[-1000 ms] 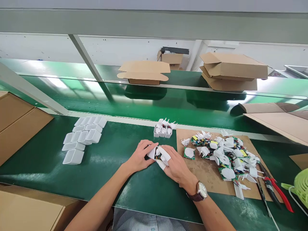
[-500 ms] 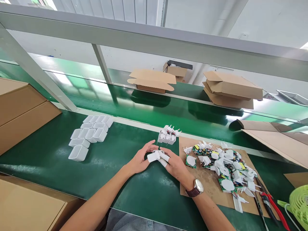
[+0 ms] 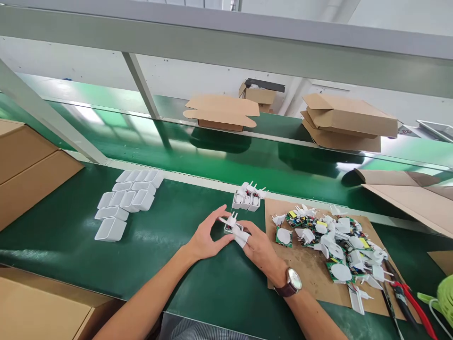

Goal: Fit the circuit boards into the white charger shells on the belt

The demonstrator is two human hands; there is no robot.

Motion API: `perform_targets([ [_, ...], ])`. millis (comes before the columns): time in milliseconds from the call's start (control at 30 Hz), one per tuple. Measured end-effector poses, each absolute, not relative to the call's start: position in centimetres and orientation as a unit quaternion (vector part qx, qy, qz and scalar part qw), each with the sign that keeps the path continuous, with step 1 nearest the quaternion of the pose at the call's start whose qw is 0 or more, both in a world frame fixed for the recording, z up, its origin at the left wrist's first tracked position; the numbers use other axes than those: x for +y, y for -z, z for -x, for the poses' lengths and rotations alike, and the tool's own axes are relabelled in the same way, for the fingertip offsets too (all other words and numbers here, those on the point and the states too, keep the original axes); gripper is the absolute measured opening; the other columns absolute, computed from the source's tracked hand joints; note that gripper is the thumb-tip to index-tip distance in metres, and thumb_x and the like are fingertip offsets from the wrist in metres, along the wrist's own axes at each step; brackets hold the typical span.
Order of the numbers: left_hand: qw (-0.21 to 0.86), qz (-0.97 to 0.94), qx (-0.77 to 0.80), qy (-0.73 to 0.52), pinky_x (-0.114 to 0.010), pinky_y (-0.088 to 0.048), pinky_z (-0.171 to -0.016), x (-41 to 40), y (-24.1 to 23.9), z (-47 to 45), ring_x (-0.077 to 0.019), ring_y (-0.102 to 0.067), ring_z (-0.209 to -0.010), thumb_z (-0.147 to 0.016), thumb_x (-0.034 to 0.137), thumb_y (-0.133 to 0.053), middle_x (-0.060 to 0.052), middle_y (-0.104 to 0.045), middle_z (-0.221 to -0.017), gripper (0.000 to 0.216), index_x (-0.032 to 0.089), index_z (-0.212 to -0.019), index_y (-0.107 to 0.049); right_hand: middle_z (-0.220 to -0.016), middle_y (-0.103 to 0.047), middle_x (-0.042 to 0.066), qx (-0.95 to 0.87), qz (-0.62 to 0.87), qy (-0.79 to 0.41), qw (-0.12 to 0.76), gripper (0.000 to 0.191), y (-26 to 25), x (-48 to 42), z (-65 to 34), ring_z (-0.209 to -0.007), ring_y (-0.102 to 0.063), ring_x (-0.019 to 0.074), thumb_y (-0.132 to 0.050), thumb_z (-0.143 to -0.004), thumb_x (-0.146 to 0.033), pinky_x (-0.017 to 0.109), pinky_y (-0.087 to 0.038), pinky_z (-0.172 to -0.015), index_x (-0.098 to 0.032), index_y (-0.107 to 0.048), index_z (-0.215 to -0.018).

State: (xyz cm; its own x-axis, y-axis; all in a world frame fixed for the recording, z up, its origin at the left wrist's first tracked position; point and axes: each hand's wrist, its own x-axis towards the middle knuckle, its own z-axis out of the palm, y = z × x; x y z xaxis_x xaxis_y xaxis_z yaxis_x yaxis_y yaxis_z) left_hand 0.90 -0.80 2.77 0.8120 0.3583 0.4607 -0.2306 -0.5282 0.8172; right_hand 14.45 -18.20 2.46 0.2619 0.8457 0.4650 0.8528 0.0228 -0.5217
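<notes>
Between my hands, just above the green bench, is a small white plastic case (image 3: 229, 230) with a white plug piece (image 3: 231, 220) at its top, prongs pointing up. My left hand (image 3: 206, 237) curves round the left side, thumb at the case's near edge and fingertips by the plug piece. My right hand (image 3: 261, 246), with white covers on some fingers, grips the right side of the case. Parts inside the case are mostly hidden by the fingers. Just beyond stand several filled white cases (image 3: 246, 200) with plug pieces sticking up.
Empty white cases (image 3: 110, 230) stand in rows at left. A brown board (image 3: 300, 278) at right carries a heap of circuit boards and plug pieces (image 3: 334, 241). Red-handled pliers (image 3: 412, 302) and a green fan (image 3: 445, 297) lie beyond. Cardboard boxes (image 3: 38, 156) flank the bench.
The plug piece has turned from a flat white face towards me to prongs up over the case. My fingers have shifted round it. The camera view has tipped slightly downward.
</notes>
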Motion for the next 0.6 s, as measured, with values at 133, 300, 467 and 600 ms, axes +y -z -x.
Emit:
perform_targets([
  [133,0.452,-0.827,0.036,-0.333,-0.034,-0.061,-0.084,-0.4,-3.1,-1.2,-0.0185,-0.069,-0.097,-0.093,0.016,-0.062,-0.008,-0.065,-0.112,0.027,0.023,-0.119,-0.061,-0.123,-0.07,0.012,-0.584,0.718,-0.01,0.379,0.033,-2.2,-17.9,-14.1,-0.11,-0.07,0.0246,-0.055,-0.101,-0.022,0.04,-0.062,-0.095,-0.024,-0.059,-0.134],
  [300,0.465,-0.82,0.029,-0.333,-0.036,-0.061,-0.084,-0.1,-2.8,-1.2,-0.0202,-0.068,-0.099,-0.09,0.012,-0.062,-0.008,-0.061,-0.105,0.024,0.022,-0.111,-0.058,-0.118,-0.07,0.011,-0.591,0.716,-0.015,0.371,0.029,-2.8,-17.9,-14.0,-0.105,-0.07,0.024,-0.052,-0.103,-0.025,0.039,-0.062,-0.091,-0.024,-0.061,-0.13],
  [467,0.498,-0.807,0.031,-0.315,-0.036,-0.06,-0.083,-0.3,-2.4,-1.4,-0.0192,-0.068,-0.095,-0.09,0.011,-0.059,-0.007,-0.056,-0.107,0.025,0.023,-0.111,-0.054,-0.117,-0.069,0.009,-0.578,0.715,-0.04,0.391,0.029,-3.4,-17.7,-14.1,-0.103,-0.069,0.0227,-0.053,-0.103,-0.028,0.037,-0.062,-0.089,-0.024,-0.059,-0.131],
  [600,0.503,-0.806,0.032,-0.31,-0.037,-0.059,-0.084,-0.2,-2.5,-1.4,-0.0195,-0.067,-0.096,-0.09,0.011,-0.058,-0.007,-0.055,-0.107,0.025,0.023,-0.111,-0.052,-0.115,-0.069,0.01,-0.593,0.723,-0.039,0.353,0.026,-3.5,-17.5,-13.9,-0.103,-0.068,0.0255,-0.049,-0.104,-0.026,0.041,-0.062,-0.086,-0.023,-0.063,-0.126],
])
